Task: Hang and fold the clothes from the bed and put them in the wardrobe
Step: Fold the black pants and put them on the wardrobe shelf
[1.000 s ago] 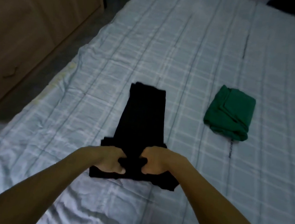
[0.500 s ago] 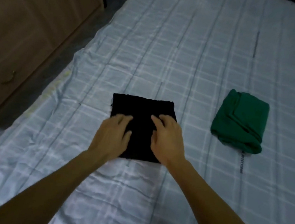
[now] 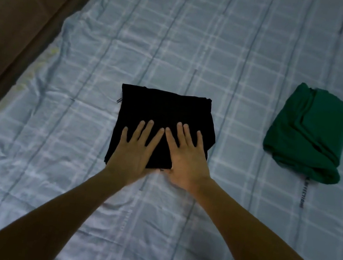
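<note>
The bed (image 3: 200, 45) wears a pale blue checked sheet (image 3: 49, 178), creased near its left edge; a folded black garment (image 3: 165, 107) lies flat on it near the middle; a folded green garment (image 3: 310, 136) lies well apart to the right.

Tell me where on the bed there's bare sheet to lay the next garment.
Bare sheet lies between the black folded garment and the green folded garment, beyond both, and left toward the bed edge. Both hands crowd the black one.
</note>
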The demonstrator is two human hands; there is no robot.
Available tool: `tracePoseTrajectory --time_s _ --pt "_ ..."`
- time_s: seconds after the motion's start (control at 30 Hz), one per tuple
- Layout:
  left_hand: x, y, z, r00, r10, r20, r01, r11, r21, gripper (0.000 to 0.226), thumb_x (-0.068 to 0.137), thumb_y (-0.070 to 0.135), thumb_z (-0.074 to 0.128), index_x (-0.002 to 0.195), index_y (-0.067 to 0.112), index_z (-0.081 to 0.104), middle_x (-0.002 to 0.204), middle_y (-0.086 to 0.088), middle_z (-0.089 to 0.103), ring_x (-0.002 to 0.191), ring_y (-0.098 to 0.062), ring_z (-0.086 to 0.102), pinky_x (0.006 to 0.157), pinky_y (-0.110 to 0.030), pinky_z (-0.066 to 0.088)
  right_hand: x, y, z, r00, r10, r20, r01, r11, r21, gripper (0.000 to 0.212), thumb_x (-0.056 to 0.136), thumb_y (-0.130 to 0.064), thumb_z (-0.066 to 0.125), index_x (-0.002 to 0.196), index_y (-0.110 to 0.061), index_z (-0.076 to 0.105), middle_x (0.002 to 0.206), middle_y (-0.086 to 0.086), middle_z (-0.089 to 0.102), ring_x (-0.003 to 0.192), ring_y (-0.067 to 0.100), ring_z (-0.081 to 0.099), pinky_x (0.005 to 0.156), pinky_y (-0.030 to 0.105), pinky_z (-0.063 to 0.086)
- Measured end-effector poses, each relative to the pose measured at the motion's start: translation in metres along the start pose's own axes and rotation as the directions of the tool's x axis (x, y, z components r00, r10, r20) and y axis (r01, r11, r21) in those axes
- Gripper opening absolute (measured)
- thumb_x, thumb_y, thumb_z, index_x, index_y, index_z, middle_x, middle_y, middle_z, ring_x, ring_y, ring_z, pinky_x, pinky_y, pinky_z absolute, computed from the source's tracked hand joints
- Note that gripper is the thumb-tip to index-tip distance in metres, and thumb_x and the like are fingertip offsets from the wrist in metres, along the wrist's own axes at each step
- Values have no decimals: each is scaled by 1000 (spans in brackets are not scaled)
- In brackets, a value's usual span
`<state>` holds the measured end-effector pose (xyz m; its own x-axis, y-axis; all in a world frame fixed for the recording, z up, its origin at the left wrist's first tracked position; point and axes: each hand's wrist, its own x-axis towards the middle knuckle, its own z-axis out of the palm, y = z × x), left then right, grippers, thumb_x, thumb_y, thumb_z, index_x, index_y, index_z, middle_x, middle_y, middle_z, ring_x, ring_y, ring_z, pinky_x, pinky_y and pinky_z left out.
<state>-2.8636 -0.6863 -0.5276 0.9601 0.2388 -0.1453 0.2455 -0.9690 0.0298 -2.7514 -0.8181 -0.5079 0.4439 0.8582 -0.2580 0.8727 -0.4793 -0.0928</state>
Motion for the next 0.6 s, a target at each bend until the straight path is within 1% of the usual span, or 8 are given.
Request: tracePoseTrajectory --time_s 0.1,0.17,0.23,0.3,0.37,0.43,0.5,0.6 --pt "7 5 -8 996 -85 -1 85 996 -3 95 68 55 61 145 10 28 145 -22 39 130 -38 42 96 -57 41 5 -6 -2 998 64 -25 -64 998 12 81 91 -30 55 151 -9 5 157 21 8 146 34 5 116 57 5" --pt "13 9 -10 993 -115 24 115 993 13 89 64 41 74 139 6 41 138 -25 46 123 -40 49 91 -56 46 9 -9 -3 997 77 -10 -77 997 0 70 97 -18 45 150 -6 1 157 22 5 145 35 4 116 57 6" --pt "18 10 -12 996 -82 17 81 995 56 78 57 17 83 128 2 53 126 -28 55 109 -42 59 79 -53 53 11 -9 -4 997 68 -21 -68 997 -24 67 97 -13 44 150 -3 4 156 23 9 145 36 9 116 56 11" --pt "21 7 -18 999 -47 -15 48 997 63 65 53 3 81 115 1 61 112 -28 63 93 -41 65 67 -48 57 11 -7 -4 996 66 -63 -69 997 -44 66 93 -9 50 148 -1 16 153 23 23 142 36 23 113 55 21" --pt "21 5 -27 999 -21 -48 23 998 50 61 48 -2 81 106 0 64 99 -25 67 82 -38 67 62 -44 57 11 -7 -10 992 78 -99 -82 996 -41 62 85 -6 61 141 1 36 141 22 45 130 37 44 105 54 37" --pt "16 2 -40 994 1 -109 4 999 49 57 49 -4 79 104 1 64 94 -22 68 79 -37 67 63 -44 57 10 -10 -20 975 68 -210 -78 996 -36 57 71 -7 74 125 0 57 119 20 64 110 34 62 88 50 52" --pt "8 -2 -57 981 15 -194 -4 998 60 51 55 -4 73 105 1 64 95 -21 68 81 -36 67 66 -44 57 7 -16 -36 952 38 -305 -58 997 -58 56 65 -8 79 118 -1 62 108 18 69 99 32 67 79 45 57" --pt "-11 -12 -93 959 29 -284 -13 998 56 54 52 -2 80 104 1 65 94 -20 68 78 -34 67 69 -44 57 -4 -33 -68 919 -16 -394 -21 996 -88 56 64 -9 80 116 -2 63 102 14 70 92 29 68 77 43 57"
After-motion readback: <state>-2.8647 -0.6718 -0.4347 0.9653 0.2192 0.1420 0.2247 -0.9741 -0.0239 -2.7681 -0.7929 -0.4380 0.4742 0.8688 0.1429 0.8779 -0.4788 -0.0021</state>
